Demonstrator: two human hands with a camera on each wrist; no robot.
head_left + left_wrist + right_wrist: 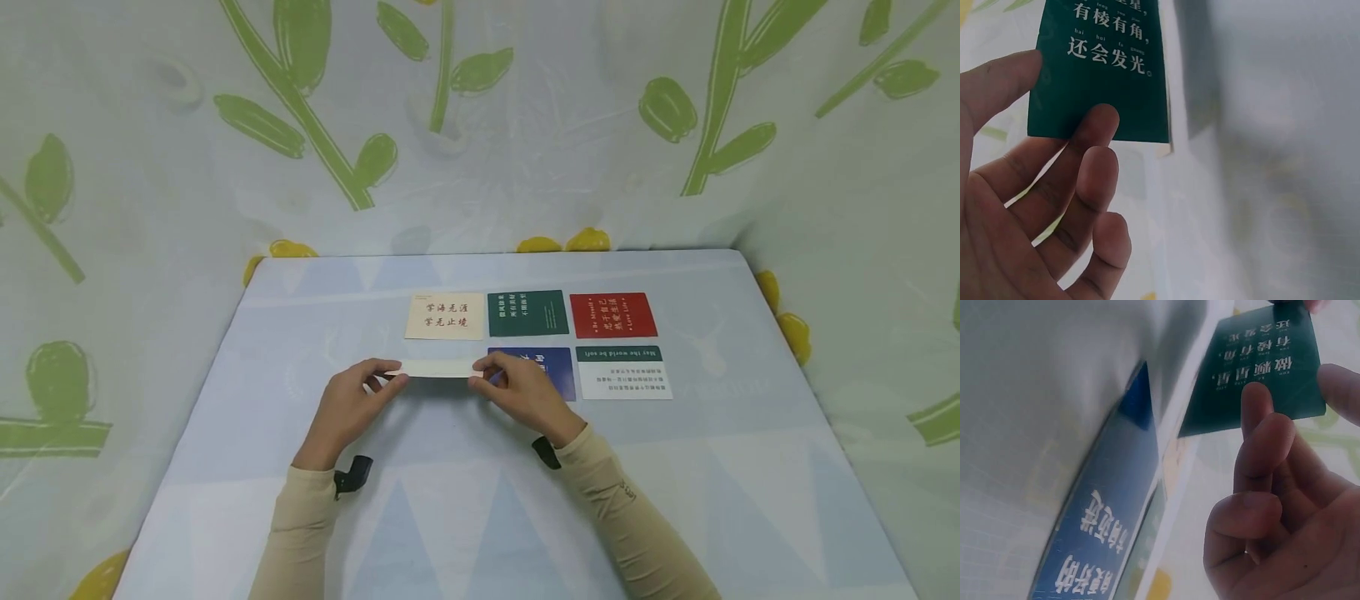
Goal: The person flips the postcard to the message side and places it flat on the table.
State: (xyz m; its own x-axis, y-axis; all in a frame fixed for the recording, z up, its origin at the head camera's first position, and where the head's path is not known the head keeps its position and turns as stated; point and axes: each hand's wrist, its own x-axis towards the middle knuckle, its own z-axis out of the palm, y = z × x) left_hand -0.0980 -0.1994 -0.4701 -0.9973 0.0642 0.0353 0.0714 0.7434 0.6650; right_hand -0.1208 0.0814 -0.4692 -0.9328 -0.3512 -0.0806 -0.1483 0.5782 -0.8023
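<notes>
Between both hands a card (pixel 438 368) is held by its two short ends, tilted steeply above the table. Its cream-white side shows in the head view. The wrist views show the other side, dark green (pixel 1100 94) with white Chinese writing. My left hand (pixel 347 410) pinches the left end between thumb and fingers, while my right hand (pixel 528 396) pinches the right end. Just behind the right hand lies a blue card (pixel 553 372) with white writing, partly covered by that hand.
A cream card (pixel 446 327), a green card (pixel 527 321) and a red card (pixel 613 315) lie in a row towards the back of the pale blue table (pixel 315 317). Beside the blue card lies a white card (pixel 624 385) with a green band. Leaf-patterned cloth (pixel 525 167) surrounds the table.
</notes>
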